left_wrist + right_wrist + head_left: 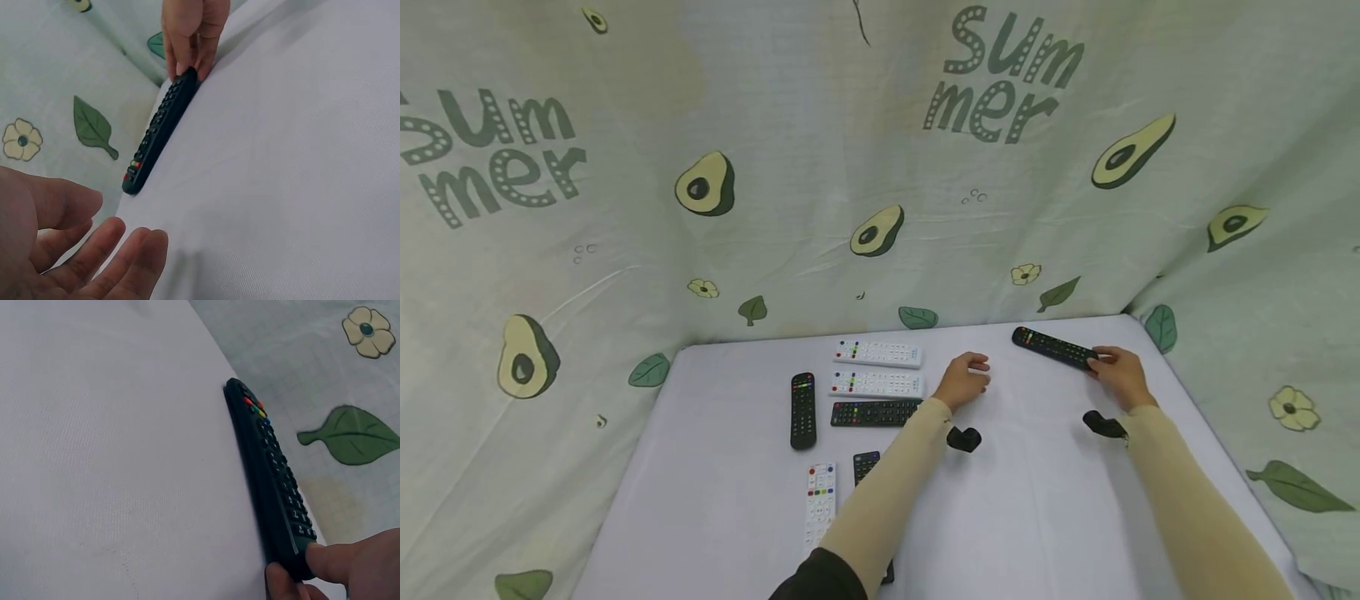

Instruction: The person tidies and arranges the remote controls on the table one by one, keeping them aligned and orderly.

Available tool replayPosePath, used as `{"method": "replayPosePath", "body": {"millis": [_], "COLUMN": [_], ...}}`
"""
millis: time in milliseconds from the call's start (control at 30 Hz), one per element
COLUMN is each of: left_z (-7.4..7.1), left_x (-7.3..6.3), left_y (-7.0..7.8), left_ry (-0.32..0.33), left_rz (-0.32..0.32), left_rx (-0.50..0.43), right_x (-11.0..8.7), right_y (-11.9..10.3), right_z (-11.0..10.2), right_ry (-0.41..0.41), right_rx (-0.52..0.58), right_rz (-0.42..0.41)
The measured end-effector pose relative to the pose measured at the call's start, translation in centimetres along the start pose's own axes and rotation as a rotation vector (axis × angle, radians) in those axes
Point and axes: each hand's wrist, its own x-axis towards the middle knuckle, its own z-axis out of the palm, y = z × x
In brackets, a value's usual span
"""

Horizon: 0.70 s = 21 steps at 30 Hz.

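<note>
A black remote control (1054, 347) with coloured buttons lies near the back right edge of the white table. My right hand (1122, 377) pinches its near end between thumb and fingers, as the right wrist view also shows on the remote (269, 469). My left hand (962, 381) hovers over the table to the left of that remote, fingers loosely bent and holding nothing. In the left wrist view its fingers (140, 256) are apart from the remote (161, 131). Nearest to the left hand are two white remotes (877, 354) and a black remote (874, 413) lying crosswise.
Another black remote (802, 411) lies lengthwise at the left. A white remote (820, 504) and a black remote (866, 463) are nearer the front, partly hidden by the left arm. A patterned cloth (805, 167) hangs behind the table (715, 467) and at its sides.
</note>
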Motion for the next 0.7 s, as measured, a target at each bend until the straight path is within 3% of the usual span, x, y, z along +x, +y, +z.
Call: {"method": "replayPosePath", "body": {"millis": [400,567,700], "left_z": [0.7,1.0,1.1], "left_x": [1.7,2.3,2.4], "left_y": [-0.3,-0.5,-0.7], "left_ry": [-0.009,-0.006,0.027], "left_rz": [-0.033,-0.023,-0.056], "left_rx": [-0.033,-0.037,-0.050], "right_x": [0.1,0.0,-0.1], "right_y": [0.8,0.9,0.7], "right_z": [-0.2,-0.4,-0.4], "right_ry": [-0.010,-0.020,-0.036], "right_rx": [-0.059,-0.097,-0.141], "right_rz": [-0.027,-0.090,-0.159]}}
